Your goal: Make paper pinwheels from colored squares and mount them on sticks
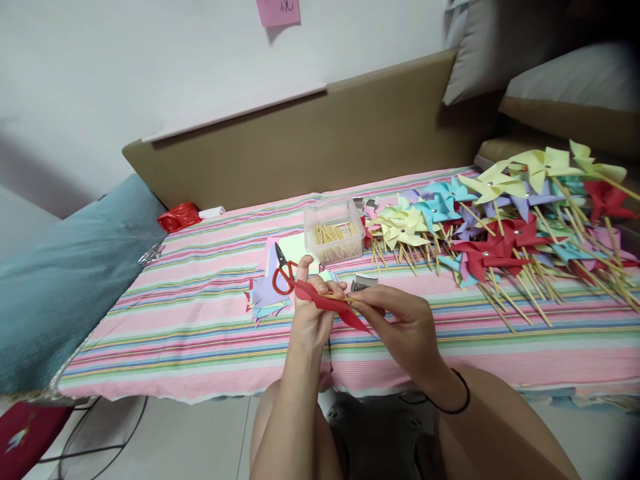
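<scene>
My left hand (313, 317) is closed on a folded red paper pinwheel (354, 319), with its index finger raised. A thin wooden stick (340, 297) lies along the paper's upper side. My right hand (407, 327) pinches the stick's right end at the paper; the exact join is hidden by the fingers. Just beyond my left hand lie red-handled scissors (283, 272) on sheets of coloured paper (265, 293). A small grey box (364, 283) with tiny dark pieces sits behind my right fingers.
A clear plastic box (334, 252) of wooden sticks stands behind my hands. Finished pinwheels (487, 253) in several colours are heaped on the right. The striped cloth (175, 320) covers the seat. A red plastic bag (179, 217) and a blue cushion (75, 267) are at the left.
</scene>
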`<state>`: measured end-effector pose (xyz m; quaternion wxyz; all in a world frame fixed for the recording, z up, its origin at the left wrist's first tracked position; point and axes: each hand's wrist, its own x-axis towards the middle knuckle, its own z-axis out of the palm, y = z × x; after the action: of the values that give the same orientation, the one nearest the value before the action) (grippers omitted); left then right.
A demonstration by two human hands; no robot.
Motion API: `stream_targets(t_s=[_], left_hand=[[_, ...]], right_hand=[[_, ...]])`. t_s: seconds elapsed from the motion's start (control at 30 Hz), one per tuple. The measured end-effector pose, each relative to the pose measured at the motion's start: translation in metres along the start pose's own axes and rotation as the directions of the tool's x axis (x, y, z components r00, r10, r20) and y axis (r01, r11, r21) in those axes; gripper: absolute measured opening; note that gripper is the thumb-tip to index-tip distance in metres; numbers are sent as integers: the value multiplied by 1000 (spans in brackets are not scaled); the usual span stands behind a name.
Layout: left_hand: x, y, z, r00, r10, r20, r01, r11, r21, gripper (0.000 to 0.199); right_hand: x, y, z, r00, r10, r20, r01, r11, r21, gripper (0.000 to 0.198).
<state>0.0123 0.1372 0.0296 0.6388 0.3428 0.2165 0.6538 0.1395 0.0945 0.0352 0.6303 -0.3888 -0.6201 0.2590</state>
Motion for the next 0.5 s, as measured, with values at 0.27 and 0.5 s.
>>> stream_targets(t_s=[0.27,0.5], left_hand=[[5,-4,8,988,-113,-102,124,986,114,64],[7,-7,4,989,-127,-72,135,985,109,37]], right_hand=[[3,6,-8,996,-8,-86,0,996,-94,13],[10,21,-19,966,-60,-250,-42,923,-383,6]])
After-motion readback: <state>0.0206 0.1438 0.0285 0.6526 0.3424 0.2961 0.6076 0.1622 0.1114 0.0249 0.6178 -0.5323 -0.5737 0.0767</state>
